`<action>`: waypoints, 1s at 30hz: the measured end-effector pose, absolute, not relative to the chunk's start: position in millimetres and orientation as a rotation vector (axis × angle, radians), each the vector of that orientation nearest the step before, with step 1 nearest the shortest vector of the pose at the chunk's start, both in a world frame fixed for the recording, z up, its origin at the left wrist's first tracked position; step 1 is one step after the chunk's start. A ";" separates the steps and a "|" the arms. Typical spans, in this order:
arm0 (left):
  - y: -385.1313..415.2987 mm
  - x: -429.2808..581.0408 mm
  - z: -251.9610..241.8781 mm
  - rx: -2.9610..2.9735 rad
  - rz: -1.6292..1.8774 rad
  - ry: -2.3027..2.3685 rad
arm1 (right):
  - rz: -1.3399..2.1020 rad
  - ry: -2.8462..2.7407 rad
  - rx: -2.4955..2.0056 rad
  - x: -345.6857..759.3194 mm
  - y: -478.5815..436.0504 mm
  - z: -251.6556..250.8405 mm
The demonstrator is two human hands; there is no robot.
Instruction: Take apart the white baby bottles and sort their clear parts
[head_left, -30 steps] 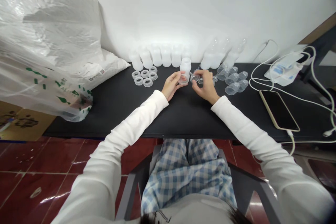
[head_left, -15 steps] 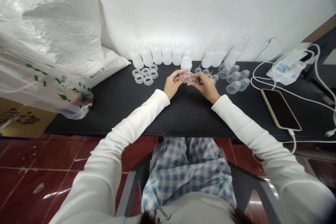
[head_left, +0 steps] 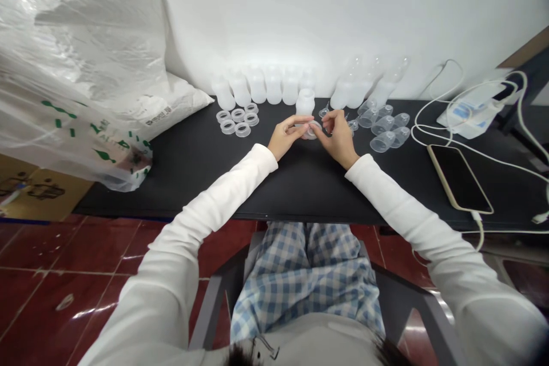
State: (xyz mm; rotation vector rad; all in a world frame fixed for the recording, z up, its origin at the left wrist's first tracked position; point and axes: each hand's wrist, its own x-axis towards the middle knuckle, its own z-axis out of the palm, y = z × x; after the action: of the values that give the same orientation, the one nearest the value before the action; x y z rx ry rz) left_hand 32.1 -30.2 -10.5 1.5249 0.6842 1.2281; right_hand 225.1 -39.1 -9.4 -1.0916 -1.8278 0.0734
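Note:
A translucent ring [head_left: 314,130] is held between both hands above the black table, in front of an uncapped white bottle [head_left: 305,103]. The fingers and thumb of my left hand [head_left: 288,134] grip its left side. At its right side is my right hand [head_left: 340,140], thumb on the ring and fingers curled. Several loose rings [head_left: 242,129] lie to the left. Small clear teats [head_left: 352,125] lie just beyond my right hand, partly hidden by it, and several clear domed caps [head_left: 382,141] are farther right.
White bottles [head_left: 273,86] line the wall, with capped bottles [head_left: 343,91] to their right. A phone [head_left: 460,178] on a charging cable and a white power strip [head_left: 472,114] are at the right. Large plastic bags [head_left: 86,137] cover the table's left end.
My right fingers have curled and lifted slightly away from the ring, while the thumb stays on it. The ring is now tilted and shows more clearly between the hands.

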 end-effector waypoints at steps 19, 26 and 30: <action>-30.5 34.3 -16.8 1.574 1.286 0.997 | 0.401 -1.954 -0.996 216.9 -39.9 -20.7; -35.3 38.6 -17.0 1.674 1.349 1.012 | 0.454 -1.937 -0.985 212.2 -44.7 -14.8; -34.6 37.3 -17.9 1.720 1.345 1.018 | 0.509 -1.930 -0.983 209.9 -48.5 -9.9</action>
State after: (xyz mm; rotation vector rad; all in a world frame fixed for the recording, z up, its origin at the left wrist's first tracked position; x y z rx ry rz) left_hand 37.3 -34.6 -17.9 1.7196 1.0177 1.3447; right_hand 209.9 -48.5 -9.9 -0.9827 -1.9303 0.5087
